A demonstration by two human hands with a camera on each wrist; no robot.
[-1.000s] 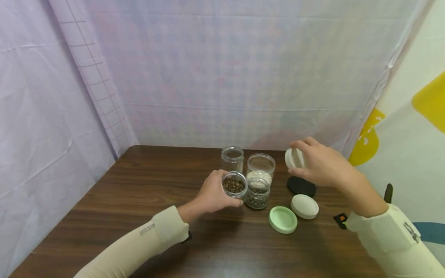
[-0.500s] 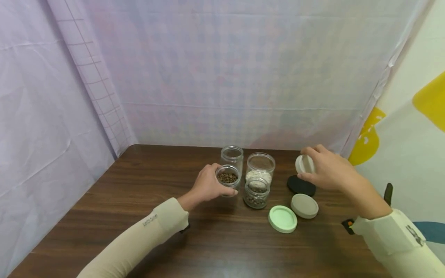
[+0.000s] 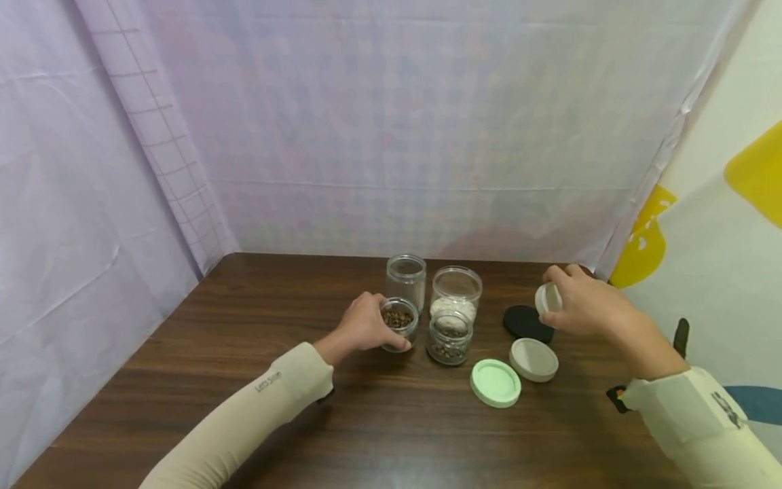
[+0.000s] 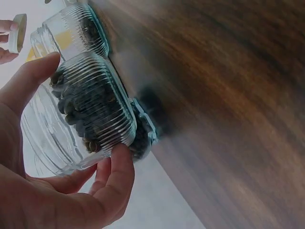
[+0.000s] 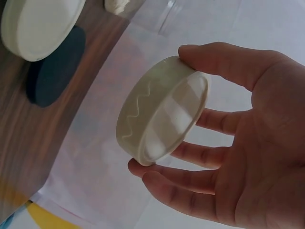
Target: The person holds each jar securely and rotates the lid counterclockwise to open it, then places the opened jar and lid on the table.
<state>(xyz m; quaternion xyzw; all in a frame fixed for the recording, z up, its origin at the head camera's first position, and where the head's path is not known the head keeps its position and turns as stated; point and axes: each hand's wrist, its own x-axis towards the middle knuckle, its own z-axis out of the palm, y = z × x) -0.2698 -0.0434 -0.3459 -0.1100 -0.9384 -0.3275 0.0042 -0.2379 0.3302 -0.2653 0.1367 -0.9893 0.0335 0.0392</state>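
My left hand (image 3: pixel 365 324) grips a small clear jar (image 3: pixel 400 324) of brown beans or pellets around its side; in the left wrist view the ridged jar (image 4: pixel 90 100) sits between thumb and fingers. To its right stands a second small jar (image 3: pixel 449 346) with similar dark contents. Behind them are a taller clear jar (image 3: pixel 406 278) and a wider clear jar (image 3: pixel 456 299) partly filled with something white and flaky. My right hand (image 3: pixel 580 302) pinches a white lid (image 3: pixel 548 301) by its rim, tilted; the right wrist view shows this lid (image 5: pixel 162 112) between thumb and fingertips.
A black lid (image 3: pixel 527 323), an off-white lid (image 3: pixel 534 360) and a light green lid (image 3: pixel 495 384) lie on the brown wooden table (image 3: pixel 366 435), right of the jars. A pale curtain (image 3: pixel 397 136) hangs along the table's back edge.
My left hand has moved slightly left with the bean jar, away from the second small jar, and lowered it. My right hand has carried the white lid rightward and down.
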